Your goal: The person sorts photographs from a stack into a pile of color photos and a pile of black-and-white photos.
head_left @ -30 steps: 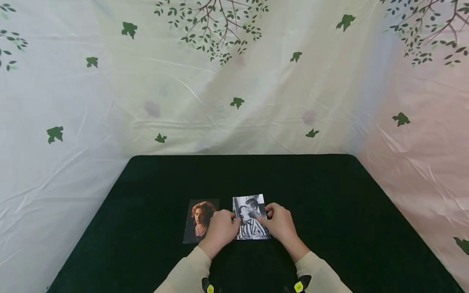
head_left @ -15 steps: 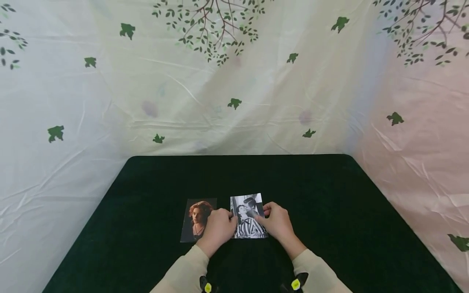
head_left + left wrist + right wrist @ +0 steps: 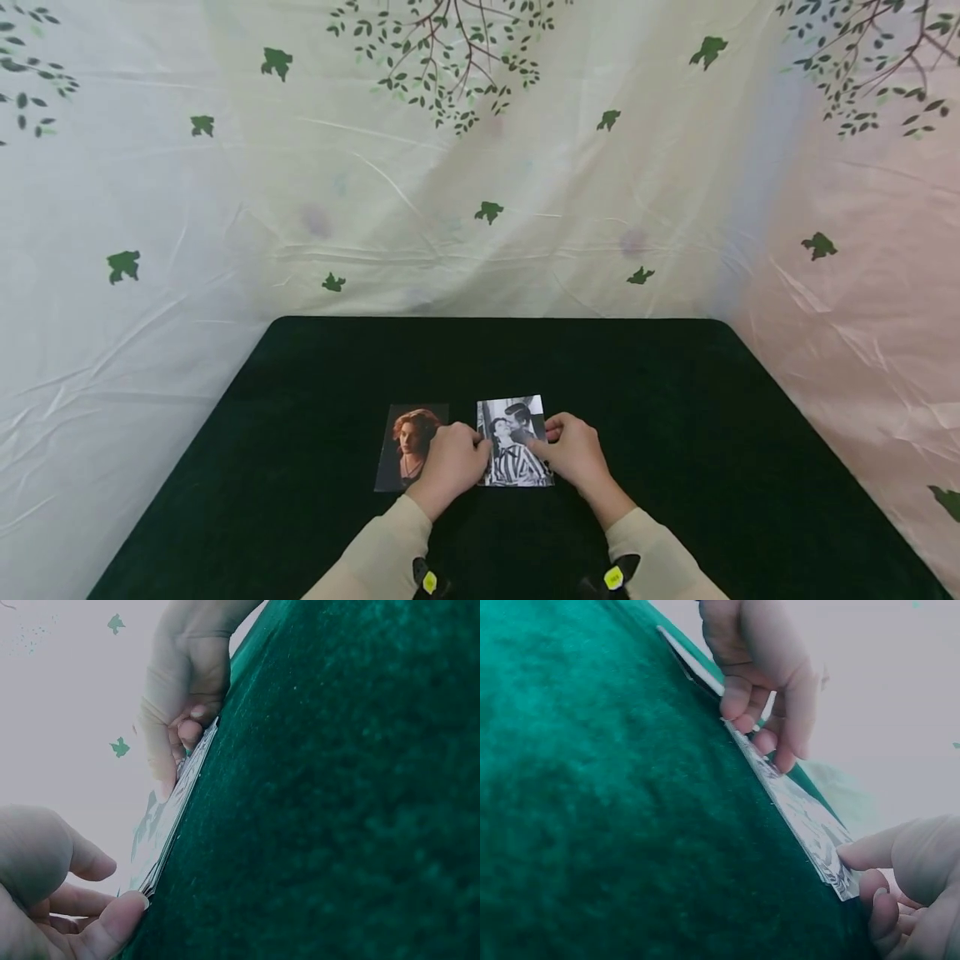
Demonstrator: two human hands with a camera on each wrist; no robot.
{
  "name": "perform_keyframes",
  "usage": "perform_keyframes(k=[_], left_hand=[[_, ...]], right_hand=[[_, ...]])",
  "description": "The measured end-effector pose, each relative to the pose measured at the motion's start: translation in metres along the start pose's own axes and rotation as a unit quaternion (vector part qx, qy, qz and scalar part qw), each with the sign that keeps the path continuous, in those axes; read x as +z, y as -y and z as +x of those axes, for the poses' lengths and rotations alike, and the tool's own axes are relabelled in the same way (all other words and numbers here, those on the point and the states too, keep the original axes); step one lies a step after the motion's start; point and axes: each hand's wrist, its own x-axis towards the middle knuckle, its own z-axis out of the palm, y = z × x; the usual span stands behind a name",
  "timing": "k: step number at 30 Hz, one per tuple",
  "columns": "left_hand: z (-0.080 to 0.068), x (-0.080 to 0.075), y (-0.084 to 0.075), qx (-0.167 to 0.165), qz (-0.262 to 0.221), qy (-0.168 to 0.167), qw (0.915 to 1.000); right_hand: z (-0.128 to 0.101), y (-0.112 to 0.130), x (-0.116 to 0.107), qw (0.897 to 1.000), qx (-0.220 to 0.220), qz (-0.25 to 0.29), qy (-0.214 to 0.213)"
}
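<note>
A stack of photo cards (image 3: 513, 454) lies on the dark green cloth, a black-and-white picture of two people on top. At its left edge, my left hand (image 3: 453, 458) has its fingers curled and holds the side with its fingertips. My right hand (image 3: 577, 454) pinches the right edge, thumb on the top picture and fingers at the side. Several thin layers show along the stack's edge (image 3: 799, 844) in the right wrist view. Left of it, partly hidden by my left hand, lies a dark colour portrait photo (image 3: 401, 458).
The table (image 3: 675, 400) is covered in dark green velvety cloth, with rounded far corners. A pale curtain (image 3: 420, 183) printed with leaves and birds hangs behind and at both sides. Dark devices with yellow tags (image 3: 613, 577) sit by both wrists.
Both hands stay at the edges of the photo stack with almost no movement. The head view shifts slightly left and then back to the right.
</note>
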Motion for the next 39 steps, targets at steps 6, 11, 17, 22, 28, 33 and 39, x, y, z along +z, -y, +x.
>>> perform_keyframes(k=[6,11,17,22,28,33,39], left_hand=[[0.0,0.001,0.0,-0.008,-0.007,-0.005,0.9999],[-0.002,0.002,0.0,-0.016,-0.012,0.001,0.9998],[-0.004,0.001,0.0,-0.014,-0.004,-0.006,0.9999],[-0.005,0.0,0.001,-0.008,-0.011,-0.019,0.9997],[-0.007,0.001,0.0,-0.016,-0.026,-0.029,0.9991],[-0.004,0.003,-0.007,-0.01,-0.035,-0.036,0.9987],[0.002,0.011,-0.027,0.009,-0.09,-0.051,0.9946]], right_hand=[[0.002,-0.003,-0.002,0.997,0.034,0.058,0.023],[0.003,-0.006,-0.003,0.995,0.044,0.091,0.024],[0.005,-0.012,-0.007,0.977,0.084,0.189,0.047],[0.006,-0.013,-0.009,0.968,0.092,0.229,0.053],[0.005,-0.011,-0.009,0.959,0.11,0.255,0.055],[0.006,-0.008,-0.018,0.944,0.121,0.299,0.065],[0.005,-0.006,-0.046,0.953,0.115,0.271,0.066]])
